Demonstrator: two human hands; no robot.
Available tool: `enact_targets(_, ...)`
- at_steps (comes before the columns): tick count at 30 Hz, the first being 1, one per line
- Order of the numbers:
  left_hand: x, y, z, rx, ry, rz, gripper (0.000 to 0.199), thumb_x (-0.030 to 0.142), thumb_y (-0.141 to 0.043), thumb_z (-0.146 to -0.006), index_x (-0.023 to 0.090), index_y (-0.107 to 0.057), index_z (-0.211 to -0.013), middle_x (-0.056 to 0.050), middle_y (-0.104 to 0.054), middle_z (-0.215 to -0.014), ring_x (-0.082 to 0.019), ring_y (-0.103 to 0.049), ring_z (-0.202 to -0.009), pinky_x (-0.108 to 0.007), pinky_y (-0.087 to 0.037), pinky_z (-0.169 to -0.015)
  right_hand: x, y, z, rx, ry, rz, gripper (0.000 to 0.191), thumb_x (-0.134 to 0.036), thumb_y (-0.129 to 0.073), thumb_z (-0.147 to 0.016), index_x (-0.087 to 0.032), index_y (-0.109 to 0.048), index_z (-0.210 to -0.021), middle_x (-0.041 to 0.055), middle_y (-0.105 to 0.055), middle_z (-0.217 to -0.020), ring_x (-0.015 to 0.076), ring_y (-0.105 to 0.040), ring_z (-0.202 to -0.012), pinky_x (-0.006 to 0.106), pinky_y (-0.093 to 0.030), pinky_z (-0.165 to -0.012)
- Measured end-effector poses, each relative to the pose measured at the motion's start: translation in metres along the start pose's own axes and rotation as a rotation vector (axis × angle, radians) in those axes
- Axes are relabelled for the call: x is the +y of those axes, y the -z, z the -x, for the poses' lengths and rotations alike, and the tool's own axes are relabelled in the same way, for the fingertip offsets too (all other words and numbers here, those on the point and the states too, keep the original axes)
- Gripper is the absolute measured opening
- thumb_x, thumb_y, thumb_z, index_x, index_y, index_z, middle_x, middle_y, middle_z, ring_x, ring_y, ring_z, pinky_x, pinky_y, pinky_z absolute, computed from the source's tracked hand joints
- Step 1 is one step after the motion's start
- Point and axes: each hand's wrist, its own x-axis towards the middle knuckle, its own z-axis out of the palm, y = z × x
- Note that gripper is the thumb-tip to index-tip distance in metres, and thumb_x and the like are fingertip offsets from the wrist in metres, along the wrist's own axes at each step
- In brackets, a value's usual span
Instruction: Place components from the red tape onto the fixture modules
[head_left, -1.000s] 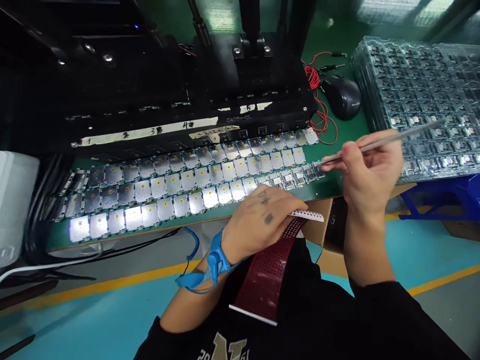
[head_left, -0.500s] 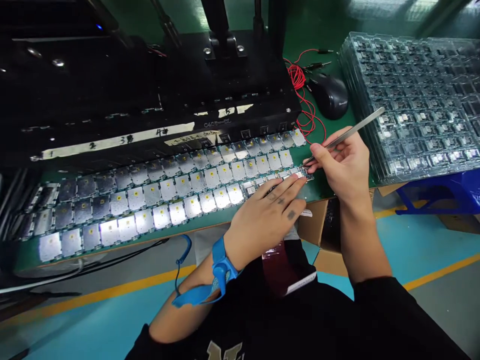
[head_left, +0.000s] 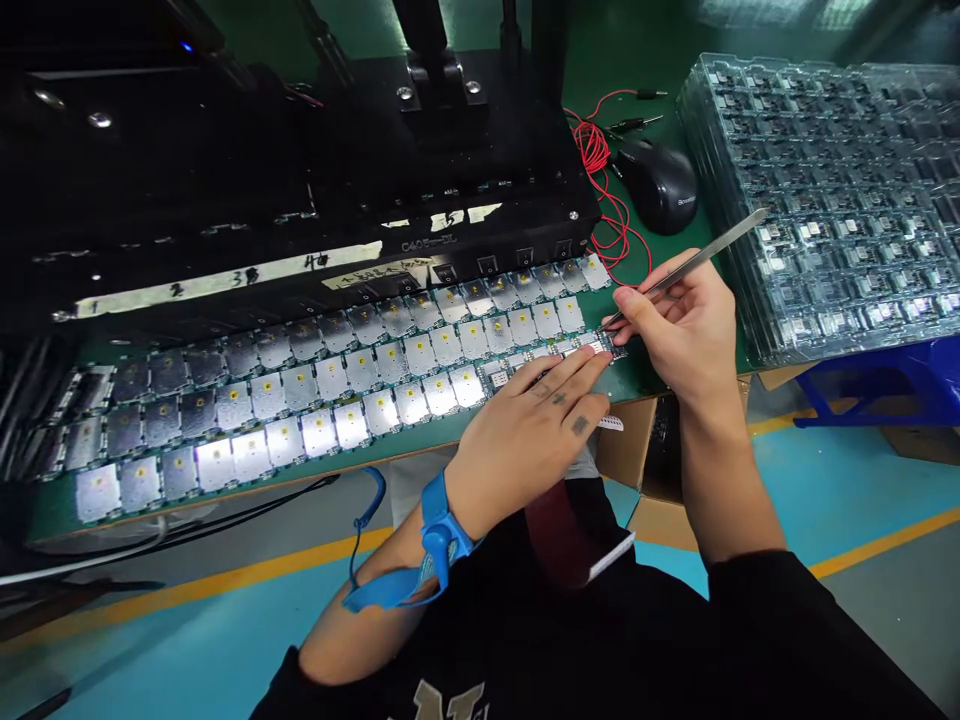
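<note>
My right hand pinches slim metal tweezers, slanted with the tip down at the right end of the front row of boards. That tip touches or hovers close to a small circuit board, component side up; which of the two I cannot tell. Over the neighbouring boards lies my left hand, fingers stretched out and resting on them, partly hiding them. To its left, several circuit boards with silver shields and yellow dots stand in three long rows. A blue wrist strap circles my left wrist.
Behind the rows stands a black machine with switches and handwritten labels. Red test leads and a black mouse lie right of it. Stacked clear trays of boards sit at far right. Below the bench edge is a cardboard box.
Both hands keep nearly the same place, with the tweezers still at the board on the right end. The view has shifted slightly.
</note>
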Motion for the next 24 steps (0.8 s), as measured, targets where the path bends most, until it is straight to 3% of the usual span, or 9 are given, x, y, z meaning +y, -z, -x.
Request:
enact_targets(9,0.0,-0.001,0.0,0.018,0.004,-0.014,0.019,0.016,-0.043,-0.099,0.014,-0.062,-0.101,-0.014,-0.058,-0.141,-0.026,-0.054,-0.132,-0.042,-0.045,-0.105,-0.006,0.004,0.011,-0.045,0.121,0.071,0.029,-0.035,-0.081,-0.075,-0.021,-0.057,-0.083,-0.0059,-0.058,-0.074,0.0086,-0.066,-0.06,0.02,-0.057,-0.052)
enact_targets(24,0.001,-0.002,0.001,0.017,0.004,0.01,0.017,0.013,-0.046,-0.097,0.013,-0.062,-0.102,-0.016,-0.057,-0.142,-0.027,-0.052,-0.134,-0.043,-0.044,-0.107,-0.004,0.003,0.01,-0.02,0.066,0.029,0.035,-0.042,-0.081,-0.073,-0.021,-0.054,-0.082,-0.0075,-0.06,-0.068,0.0089,-0.066,-0.057,0.02,-0.056,-0.051)
